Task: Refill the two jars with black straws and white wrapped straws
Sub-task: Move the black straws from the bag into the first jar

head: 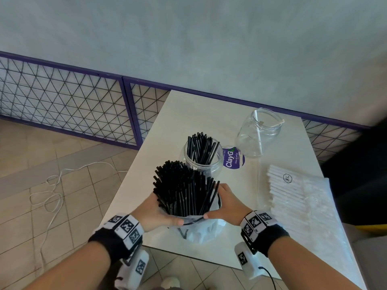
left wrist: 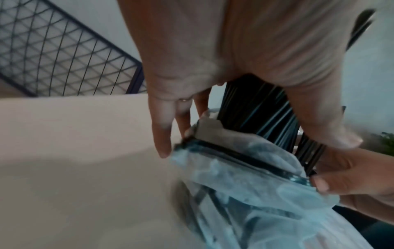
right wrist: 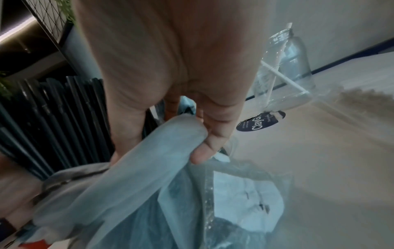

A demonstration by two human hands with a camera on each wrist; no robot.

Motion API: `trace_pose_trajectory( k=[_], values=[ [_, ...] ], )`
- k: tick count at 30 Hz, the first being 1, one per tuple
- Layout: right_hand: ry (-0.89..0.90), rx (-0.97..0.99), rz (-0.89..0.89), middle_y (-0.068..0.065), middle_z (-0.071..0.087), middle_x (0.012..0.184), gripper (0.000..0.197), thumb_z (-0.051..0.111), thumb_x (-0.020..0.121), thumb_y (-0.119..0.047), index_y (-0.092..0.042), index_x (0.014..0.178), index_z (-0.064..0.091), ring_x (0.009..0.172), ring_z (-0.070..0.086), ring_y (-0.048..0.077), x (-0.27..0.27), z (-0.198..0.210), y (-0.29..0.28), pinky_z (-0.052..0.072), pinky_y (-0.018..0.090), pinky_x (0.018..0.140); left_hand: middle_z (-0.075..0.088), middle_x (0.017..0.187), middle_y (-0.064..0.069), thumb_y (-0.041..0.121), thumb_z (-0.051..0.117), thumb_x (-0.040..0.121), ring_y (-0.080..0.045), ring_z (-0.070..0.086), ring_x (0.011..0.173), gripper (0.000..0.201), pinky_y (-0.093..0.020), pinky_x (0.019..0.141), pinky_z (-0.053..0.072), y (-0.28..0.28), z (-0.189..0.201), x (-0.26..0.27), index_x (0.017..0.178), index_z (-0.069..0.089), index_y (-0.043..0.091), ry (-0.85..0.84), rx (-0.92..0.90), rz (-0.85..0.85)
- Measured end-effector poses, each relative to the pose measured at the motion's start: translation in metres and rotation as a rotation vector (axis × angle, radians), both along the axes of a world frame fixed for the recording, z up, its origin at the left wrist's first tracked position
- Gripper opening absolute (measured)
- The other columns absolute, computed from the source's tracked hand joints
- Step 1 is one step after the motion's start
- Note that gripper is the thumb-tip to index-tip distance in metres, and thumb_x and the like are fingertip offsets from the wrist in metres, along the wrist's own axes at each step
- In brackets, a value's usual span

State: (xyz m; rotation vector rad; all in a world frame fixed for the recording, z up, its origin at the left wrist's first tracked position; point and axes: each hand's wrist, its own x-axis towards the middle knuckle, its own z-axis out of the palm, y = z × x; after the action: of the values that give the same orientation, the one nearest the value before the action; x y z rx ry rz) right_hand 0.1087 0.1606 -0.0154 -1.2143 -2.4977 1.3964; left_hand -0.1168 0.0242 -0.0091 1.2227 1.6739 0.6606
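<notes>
Both hands, left hand and right hand, clasp the plastic bag of black straws at six o'clock. Near jar, twelve o'clock of it, looks partly filled; far jar at one o'clock holds a single white straw; wrapped straws wait at three o'clock.

Right hand grips the plastic bag, black straws just left of the fingers.

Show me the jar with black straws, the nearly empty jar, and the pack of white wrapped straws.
jar with black straws (head: 204, 164), head view, front glass wall.
nearly empty jar (head: 247, 139), head view, left glass wall.
pack of white wrapped straws (head: 291, 197), head view, middle.
</notes>
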Motion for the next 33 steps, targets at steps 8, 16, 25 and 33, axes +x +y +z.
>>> trace_pose_trajectory(
  k=[8, 16, 25, 33],
  values=[
    [0.174, 0.081, 0.042, 0.001, 0.047, 0.126, 0.078, 0.083, 0.067, -0.018, -0.019, 0.134, 0.043, 0.121, 0.043, 0.015, -0.048, -0.001, -0.025, 0.035, 0.032, 0.107, 0.065, 0.104, 0.018, 0.046, 0.090, 0.045, 0.017, 0.056, 0.098, 0.071, -0.007, 0.083, 0.045, 0.004, 0.012, -0.012, 0.107, 0.056, 0.039, -0.105, 0.149, 0.142],
    [0.208, 0.320, 0.103, 0.001, 0.044, 0.118, 0.064, 0.077, 0.077, -0.020, -0.018, 0.133, 0.045, 0.109, 0.041, 0.010, -0.081, 0.011, -0.031, 0.036, 0.023, 0.104, 0.059, 0.118, 0.009, 0.064, 0.082, 0.049, -0.006, 0.057, 0.112, 0.083, -0.036, 0.097, 0.047, -0.003, 0.005, -0.060, 0.119, 0.053, 0.033, 0.127, 0.139, 0.233],
    [0.077, 0.344, 0.156, -0.007, 0.018, 0.148, 0.063, 0.059, 0.078, -0.023, -0.030, 0.138, 0.040, 0.131, 0.028, 0.017, -0.034, 0.008, -0.039, 0.028, 0.036, 0.112, 0.061, 0.114, 0.012, 0.067, 0.073, 0.048, -0.009, 0.057, 0.107, 0.085, -0.037, 0.098, 0.046, 0.001, -0.009, -0.065, 0.121, 0.052, 0.030, 0.154, 0.020, 0.242],
    [0.106, 0.443, -0.043, -0.009, 0.022, 0.144, 0.069, 0.063, 0.068, -0.071, -0.040, 0.128, 0.045, 0.127, 0.026, 0.014, -0.045, 0.000, -0.056, 0.025, 0.036, 0.108, 0.069, 0.095, 0.005, 0.038, 0.077, 0.070, -0.007, 0.063, 0.091, 0.038, -0.025, 0.079, 0.047, 0.004, 0.008, -0.050, 0.101, 0.063, 0.022, 0.116, 0.075, 0.203]
  ],
)
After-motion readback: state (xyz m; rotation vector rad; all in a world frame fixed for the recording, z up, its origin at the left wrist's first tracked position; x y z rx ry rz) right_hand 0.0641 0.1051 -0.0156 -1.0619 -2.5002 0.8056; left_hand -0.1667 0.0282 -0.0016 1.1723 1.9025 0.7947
